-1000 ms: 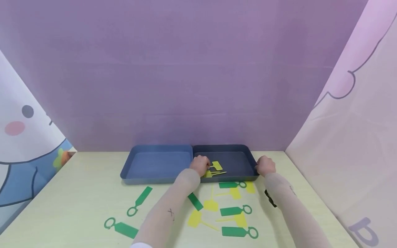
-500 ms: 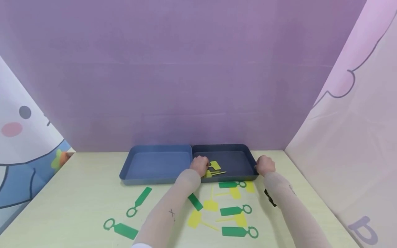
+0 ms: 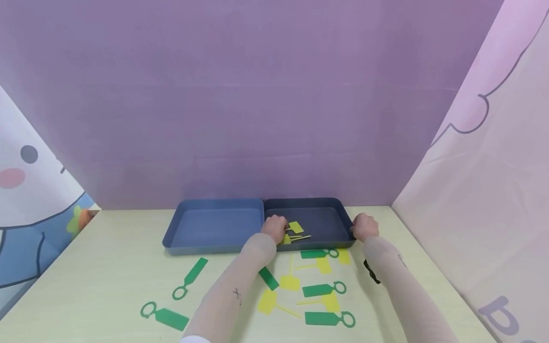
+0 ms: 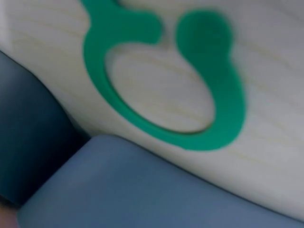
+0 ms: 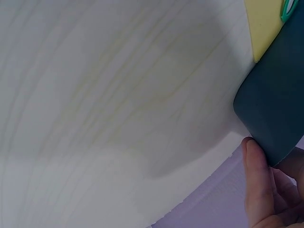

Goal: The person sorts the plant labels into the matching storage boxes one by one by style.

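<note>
Seen from the head: left hand (image 3: 273, 227) curled over the left wall of the dark tray (image 3: 323, 221), right hand (image 3: 365, 226) gripping the opposite end. Just right of the left hand, inside the dark tray, a few yellow tags (image 3: 296, 227), very close to the fingertips; touching or not, impossible to tell. Left of the left hand, the blue tray (image 3: 218, 226). Nearer than both hands, mostly between the forearms, green tags (image 3: 321, 318) and loose yellow tags (image 3: 289, 282), flat on the table (image 3: 107, 271). Beyond both hands, a purple backdrop (image 3: 274, 100).

Compared with a second ago, only a slight drift of the whole scene, probably from a turn of the head. Same hold on the dark tray, no tag added or removed: to judge by that, a moment of steadying the tray rather than of moving tags.

From the left wrist: only a sliver of hand, at the lower left corner, beside the meeting tray corners; finger spacing hidden here. Out past them, a large green ring (image 4: 228, 104).

From the right wrist: tray corner pinched narrowly between thumb and fingers, with a yellow corner (image 5: 263, 23) beyond.
</note>
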Available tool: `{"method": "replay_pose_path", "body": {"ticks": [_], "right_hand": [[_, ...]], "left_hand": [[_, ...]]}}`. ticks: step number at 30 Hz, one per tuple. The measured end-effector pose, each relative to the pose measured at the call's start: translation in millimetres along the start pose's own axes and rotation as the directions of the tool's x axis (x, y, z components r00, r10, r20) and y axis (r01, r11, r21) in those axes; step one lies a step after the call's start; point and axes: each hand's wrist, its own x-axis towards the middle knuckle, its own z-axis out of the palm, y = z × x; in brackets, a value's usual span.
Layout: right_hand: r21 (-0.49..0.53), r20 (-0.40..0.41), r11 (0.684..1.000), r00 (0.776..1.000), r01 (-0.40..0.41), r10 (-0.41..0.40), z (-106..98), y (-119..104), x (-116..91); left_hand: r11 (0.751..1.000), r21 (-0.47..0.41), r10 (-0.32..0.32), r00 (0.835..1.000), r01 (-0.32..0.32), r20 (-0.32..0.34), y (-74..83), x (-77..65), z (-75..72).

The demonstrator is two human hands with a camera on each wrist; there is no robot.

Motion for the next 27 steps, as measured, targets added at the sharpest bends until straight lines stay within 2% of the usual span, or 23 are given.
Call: {"method": "replay_pose_path", "body": {"ticks": [9,22,27], "right_hand": [[-0.004,0.004,1.000,1.000,-0.011,0.011,2.9,1.1,1.7],[-0.006,0.012,1.000,1.000,-0.007,0.007,3.0,-1.0,4.2],[-0.008,0.014,1.000,1.000,0.010,-0.009,3.4,-0.6,5.4]], "left_hand": [[1.000,0.013,0.006,1.000,-0.006,0.003,0.1,-0.9,-0.6],[1.000,-0.023,0.018,1.000,-0.017,0.014,-3.5,-1.7,0.6],[0.999,-0.041,0.022,0.999,-0.021,0.044,-4.1,-3.5,-0.5]]}}
